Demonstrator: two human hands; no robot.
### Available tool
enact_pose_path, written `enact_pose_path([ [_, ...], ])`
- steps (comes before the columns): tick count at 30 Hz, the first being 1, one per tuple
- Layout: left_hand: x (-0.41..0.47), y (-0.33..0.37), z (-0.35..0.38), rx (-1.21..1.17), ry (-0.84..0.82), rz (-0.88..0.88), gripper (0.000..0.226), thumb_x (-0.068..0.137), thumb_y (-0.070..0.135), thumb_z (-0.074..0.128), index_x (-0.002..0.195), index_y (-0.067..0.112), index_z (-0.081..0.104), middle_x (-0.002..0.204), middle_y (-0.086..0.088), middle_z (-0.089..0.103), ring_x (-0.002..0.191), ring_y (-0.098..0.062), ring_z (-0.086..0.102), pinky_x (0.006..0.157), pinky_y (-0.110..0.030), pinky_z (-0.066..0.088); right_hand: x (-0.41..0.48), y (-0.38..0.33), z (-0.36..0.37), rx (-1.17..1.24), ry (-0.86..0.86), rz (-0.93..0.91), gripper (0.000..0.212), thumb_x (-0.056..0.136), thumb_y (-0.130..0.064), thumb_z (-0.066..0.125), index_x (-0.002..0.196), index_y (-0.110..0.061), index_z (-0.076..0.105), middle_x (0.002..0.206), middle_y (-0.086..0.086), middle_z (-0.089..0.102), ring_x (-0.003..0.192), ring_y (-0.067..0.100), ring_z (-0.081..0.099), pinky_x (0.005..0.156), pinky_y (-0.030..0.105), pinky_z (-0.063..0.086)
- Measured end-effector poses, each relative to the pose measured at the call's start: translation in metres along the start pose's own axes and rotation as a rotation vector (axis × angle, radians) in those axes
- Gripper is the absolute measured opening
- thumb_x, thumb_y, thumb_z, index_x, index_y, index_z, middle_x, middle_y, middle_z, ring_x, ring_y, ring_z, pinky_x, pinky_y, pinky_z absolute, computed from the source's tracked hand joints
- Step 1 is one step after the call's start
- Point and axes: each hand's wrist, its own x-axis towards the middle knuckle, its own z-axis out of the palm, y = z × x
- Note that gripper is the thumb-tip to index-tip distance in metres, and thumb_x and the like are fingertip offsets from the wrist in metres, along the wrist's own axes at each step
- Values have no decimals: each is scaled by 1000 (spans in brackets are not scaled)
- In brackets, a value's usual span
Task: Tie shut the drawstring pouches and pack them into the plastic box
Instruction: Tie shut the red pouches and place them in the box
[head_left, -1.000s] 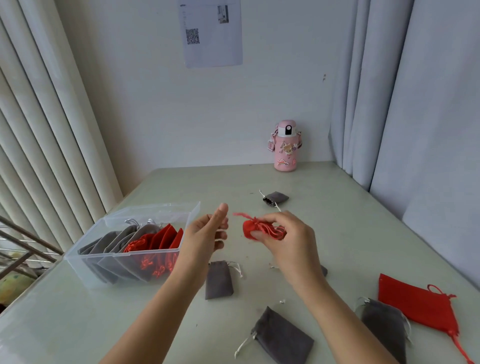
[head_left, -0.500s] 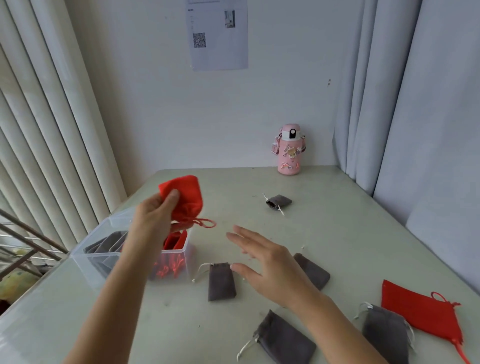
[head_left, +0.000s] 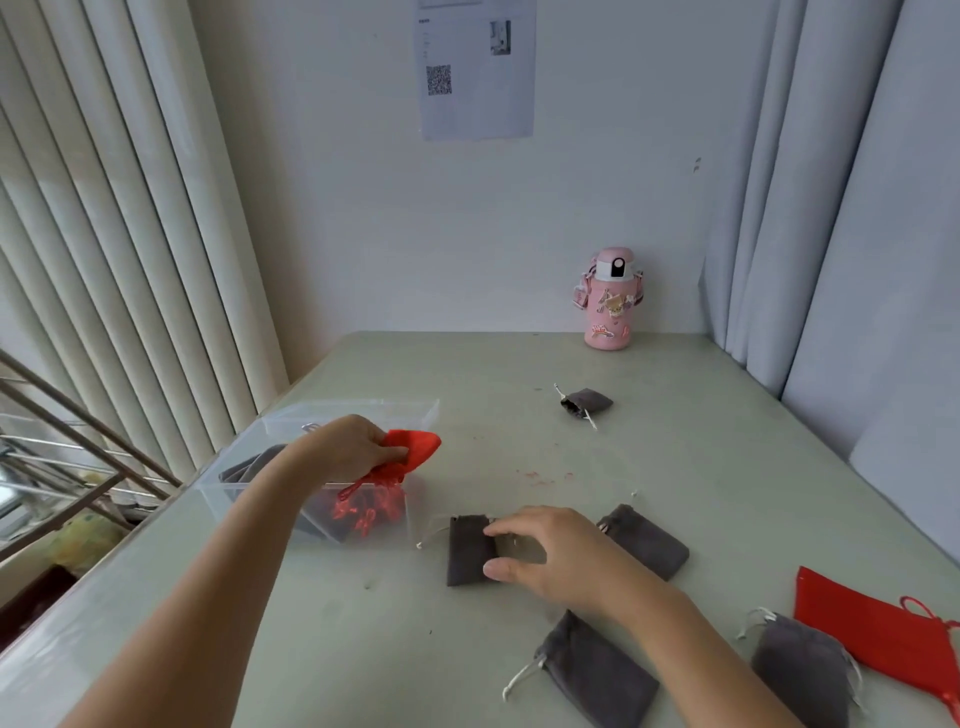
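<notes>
**A:** Where is the red pouch (head_left: 418, 448)?

**B:** The left hand (head_left: 353, 447) holds it, fingers curled round its gathered end. It hangs over the right end of the clear plastic box (head_left: 363, 409), which sits by the table's (head_left: 675, 478) left edge.

**A:** And the right hand (head_left: 556, 558)?

**B:** It is arched over a flat grey pouch (head_left: 465, 551) just right of the box, thumb and forefinger apart. I can't tell whether the tips touch the cloth.

**A:** Anything else?

**B:** A second grey pouch (head_left: 647, 540) lies just right of that hand. Two more (head_left: 597, 673) (head_left: 802, 670) and a flat red pouch (head_left: 872, 629) lie toward the front right corner. A small tied grey pouch (head_left: 589, 402) sits farther back, and a pink bottle (head_left: 610, 304) stands at the back edge.
</notes>
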Motion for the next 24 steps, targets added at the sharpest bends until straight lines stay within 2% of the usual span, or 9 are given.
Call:
enact_pose_path([
  [3, 7, 2, 4, 163, -2, -18, 32, 97, 31, 50, 93, 5, 69, 77, -6, 63, 65, -17, 53, 58, -18, 40, 0, 0, 0, -2, -7, -1, 46, 83, -54, 62, 125, -34, 59, 129, -19, 56, 117, -2, 49, 102, 22, 37],
  [5, 10, 4, 8, 297, 63, -30, 35, 98, 31, 46, 78, 8, 63, 67, -3, 53, 59, -14, 42, 51, -17, 31, 0, 0, 1, -3, -12, 1, 46, 84, -54, 62, 125, -34, 59, 129, -20, 56, 115, -2, 49, 102, 23, 38],
  [8, 14, 7, 11, 407, 142, -50, 42, 97, 33, 47, 62, 10, 47, 60, 0, 44, 64, -16, 45, 53, -21, 32, 0, 1, 0, -5, -15, 1, 45, 84, -53, 62, 124, -34, 59, 128, -20, 56, 113, -2, 49, 101, 24, 38],
  [12, 15, 9, 12, 462, 162, -33, 45, 93, 44, 51, 63, 10, 49, 61, 2, 48, 56, -10, 44, 60, -20, 35, 0, 0, 1, 0, -15, -1, 44, 84, -52, 62, 124, -34, 60, 125, -20, 57, 112, -2, 49, 100, 24, 39],
  [15, 16, 5, 11, 377, 170, 53, 38, 90, 40, 59, 94, 2, 59, 86, -4, 62, 77, -17, 58, 63, -19, 40, 0, 0, 0, 3, -13, -2, 44, 84, -53, 62, 124, -34, 59, 126, -20, 57, 114, -2, 49, 101, 26, 40],
  [17, 11, 3, 10, 276, 173, 130, 29, 87, 32, 64, 105, 11, 53, 97, -2, 60, 85, -17, 58, 64, -18, 42, 0, 0, 0, -1, -17, -9, 44, 85, -51, 62, 125, -33, 59, 128, -20, 56, 116, -1, 49, 101, 25, 39],
  [19, 10, -1, 4, 256, 90, 241, 7, 88, 23, 63, 91, 23, 57, 87, 7, 60, 74, -9, 56, 58, -14, 40, -1, -1, 0, -3, -19, -14, 43, 86, -49, 62, 125, -32, 59, 129, -19, 55, 117, -1, 48, 101, 23, 38],
  [21, 7, 0, -2, 288, -39, 301, 31, 88, 14, 58, 65, 35, 58, 65, 17, 56, 58, -3, 48, 56, -14, 35, -1, -1, -1, -5, -13, -15, 41, 86, -48, 61, 124, -32, 60, 129, -19, 56, 116, -1, 48, 100, 22, 38],
  [24, 5, 3, -5, 357, -185, 286, 41, 81, 4, 51, 45, 24, 52, 49, 8, 39, 46, -9, 31, 51, -18, 29, -1, -1, 0, -14, -13, -13, 38, 89, -45, 59, 124, -31, 60, 128, -18, 57, 115, 0, 49, 100, 22, 39],
])
